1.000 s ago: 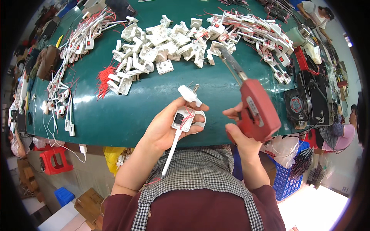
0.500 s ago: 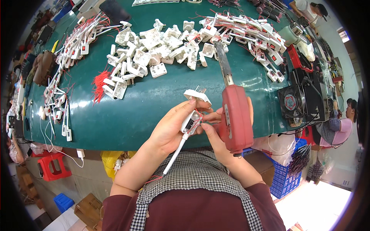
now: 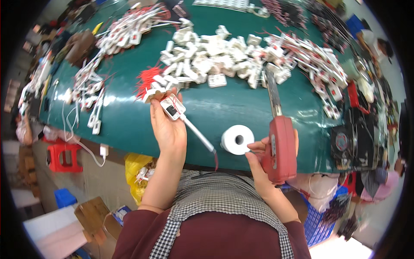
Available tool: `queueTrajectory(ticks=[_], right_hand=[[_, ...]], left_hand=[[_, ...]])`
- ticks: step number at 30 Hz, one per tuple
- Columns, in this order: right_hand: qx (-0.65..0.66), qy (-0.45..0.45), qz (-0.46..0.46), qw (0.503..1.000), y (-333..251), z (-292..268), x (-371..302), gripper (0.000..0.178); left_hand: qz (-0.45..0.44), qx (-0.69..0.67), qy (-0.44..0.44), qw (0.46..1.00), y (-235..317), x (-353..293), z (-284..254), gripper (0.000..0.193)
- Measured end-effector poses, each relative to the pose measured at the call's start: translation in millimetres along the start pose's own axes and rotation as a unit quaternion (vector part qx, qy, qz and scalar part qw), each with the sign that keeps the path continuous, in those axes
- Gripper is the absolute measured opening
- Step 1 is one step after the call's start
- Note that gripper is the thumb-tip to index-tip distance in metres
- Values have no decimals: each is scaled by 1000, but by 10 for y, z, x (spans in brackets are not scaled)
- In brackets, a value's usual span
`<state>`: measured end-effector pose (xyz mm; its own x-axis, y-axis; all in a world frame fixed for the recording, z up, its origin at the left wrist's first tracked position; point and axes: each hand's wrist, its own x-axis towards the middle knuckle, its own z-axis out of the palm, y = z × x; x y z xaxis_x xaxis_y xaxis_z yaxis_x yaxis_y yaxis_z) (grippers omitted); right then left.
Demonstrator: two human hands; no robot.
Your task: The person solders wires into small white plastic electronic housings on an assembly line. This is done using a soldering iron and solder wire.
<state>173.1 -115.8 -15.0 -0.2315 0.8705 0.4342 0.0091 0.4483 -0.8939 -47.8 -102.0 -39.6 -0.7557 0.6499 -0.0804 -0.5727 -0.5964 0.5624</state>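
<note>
My left hand (image 3: 169,129) is raised over the table, fingers closed round a small white switch housing (image 3: 172,108). The housing is uncovered, with a black part and thin red wires inside, and a white cable (image 3: 199,134) slants from it toward me. A white plug piece (image 3: 154,94) sits at the same hand's fingertips. My right hand (image 3: 258,157) grips a red-handled soldering iron (image 3: 279,149), its long metal barrel pointing away from me. The right thumb and fingertips are at the edge of a white spool (image 3: 238,140); whether they touch it I cannot tell.
A heap of white plug parts (image 3: 211,56) lies mid-table. Cut red wires (image 3: 148,81) are beyond my left hand. Wired switch assemblies are piled at left (image 3: 129,32) and right (image 3: 308,60). A black fan unit (image 3: 343,142) stands at the right edge; a red stool (image 3: 64,157) stands lower left.
My hands have moved apart. The left carried the switch housing and plug piece left and away from me; the right moved slightly right with the soldering iron. The white spool now shows between them.
</note>
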Motion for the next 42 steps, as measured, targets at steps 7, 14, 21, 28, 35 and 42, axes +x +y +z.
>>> queueTrajectory(ticks=[7,14,21,28,35,42], right_hand=[[2,-69,94,993,125,34,-192,94],[76,-81,214,970,-185,201,-95,43],[294,-146,237,914,8,518,-78,53],[296,-76,285,909,256,1006,-116,55],[243,-60,212,945,368,1216,192,50],[231,-62,231,943,-48,820,43,49]], left_hand=[[-8,69,110,992,172,-70,-647,39],[33,701,-199,684,727,-589,-855,63],[213,765,-137,592,1177,-409,-675,23],[279,713,-345,543,1148,60,-901,13],[219,686,-353,597,987,-318,-904,15],[182,649,-428,602,814,-325,-788,19]])
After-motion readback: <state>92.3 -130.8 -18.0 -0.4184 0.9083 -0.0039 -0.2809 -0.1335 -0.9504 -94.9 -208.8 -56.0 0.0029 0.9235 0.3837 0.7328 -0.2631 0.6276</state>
